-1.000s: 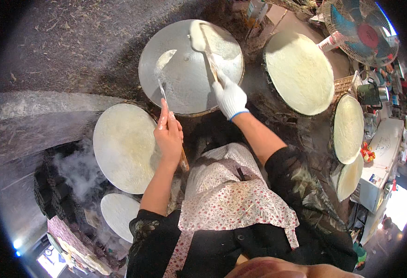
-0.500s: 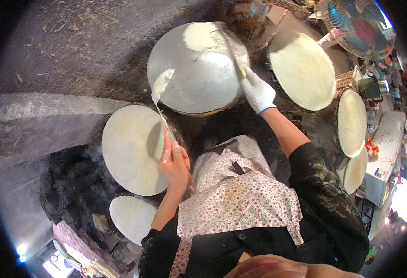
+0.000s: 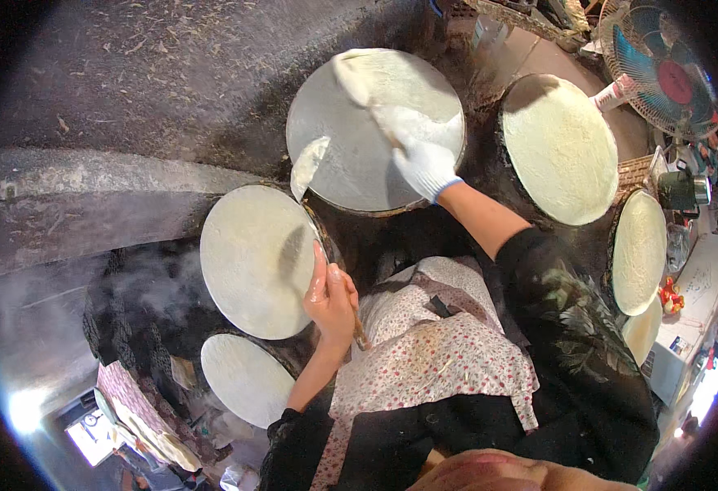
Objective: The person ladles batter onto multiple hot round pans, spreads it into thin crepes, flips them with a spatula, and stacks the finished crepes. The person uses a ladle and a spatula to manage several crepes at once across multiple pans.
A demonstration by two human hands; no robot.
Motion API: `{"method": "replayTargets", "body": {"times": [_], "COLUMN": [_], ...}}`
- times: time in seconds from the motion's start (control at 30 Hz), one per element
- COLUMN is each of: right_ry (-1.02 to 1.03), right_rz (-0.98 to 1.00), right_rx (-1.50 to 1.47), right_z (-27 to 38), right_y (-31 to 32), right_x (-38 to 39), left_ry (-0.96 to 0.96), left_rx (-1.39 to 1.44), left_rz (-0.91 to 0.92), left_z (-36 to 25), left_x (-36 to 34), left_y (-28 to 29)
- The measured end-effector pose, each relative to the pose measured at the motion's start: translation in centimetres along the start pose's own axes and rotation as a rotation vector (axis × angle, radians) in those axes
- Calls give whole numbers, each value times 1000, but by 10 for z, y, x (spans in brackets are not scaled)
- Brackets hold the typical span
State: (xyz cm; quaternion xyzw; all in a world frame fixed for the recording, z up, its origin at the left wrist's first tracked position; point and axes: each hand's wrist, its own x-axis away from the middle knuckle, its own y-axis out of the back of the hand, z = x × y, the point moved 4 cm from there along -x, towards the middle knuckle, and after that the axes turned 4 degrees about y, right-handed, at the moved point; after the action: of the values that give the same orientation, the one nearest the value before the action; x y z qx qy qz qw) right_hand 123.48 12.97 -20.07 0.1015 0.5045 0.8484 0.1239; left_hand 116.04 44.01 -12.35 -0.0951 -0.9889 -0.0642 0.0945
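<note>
A round metal griddle (image 3: 338, 168) lies in front of me, with pale wet batter (image 3: 383, 67) spread over its far and right parts. My right hand (image 3: 426, 170), in a white knit glove with a blue cuff, is closed round the handle of a spreader (image 3: 387, 131). Its blade is blurred and partly lost against the batter. My bare, wet left hand (image 3: 332, 303) is wrapped round the long handle of a batter-coated ladle (image 3: 309, 162). The ladle's head hangs over the griddle's near left rim, apart from the spreader.
Thin pale sheets cover the round griddles at left (image 3: 252, 262), lower left (image 3: 244, 380), right (image 3: 559, 151) and far right (image 3: 639, 254). A fan (image 3: 674, 82) stands at the upper right beside a wicker basket (image 3: 633, 178). Steam drifts at the left.
My right hand has swept left over the griddle with the spreader, and the batter covers more of its right side. The left hand still holds the ladle near the rim. The view has shifted slightly.
</note>
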Motion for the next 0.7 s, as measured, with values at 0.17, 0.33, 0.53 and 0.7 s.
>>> {"method": "replayTargets", "body": {"times": [0.17, 0.33, 0.53, 0.7], "right_ry": [-79, 220, 49, 396], "right_rz": [-26, 126, 84, 211], "right_rx": [81, 4, 195, -7], "right_z": [-23, -18, -47, -27], "right_y": [21, 19, 41, 30], "right_x": [-5, -19, -34, -41], "left_ry": [32, 8, 92, 76], "left_rx": [7, -15, 59, 51], "left_rz": [-42, -99, -189, -226], "left_z": [1, -4, -5, -10], "left_x": [8, 16, 25, 28], "left_y": [-19, -39, -68, -89]}}
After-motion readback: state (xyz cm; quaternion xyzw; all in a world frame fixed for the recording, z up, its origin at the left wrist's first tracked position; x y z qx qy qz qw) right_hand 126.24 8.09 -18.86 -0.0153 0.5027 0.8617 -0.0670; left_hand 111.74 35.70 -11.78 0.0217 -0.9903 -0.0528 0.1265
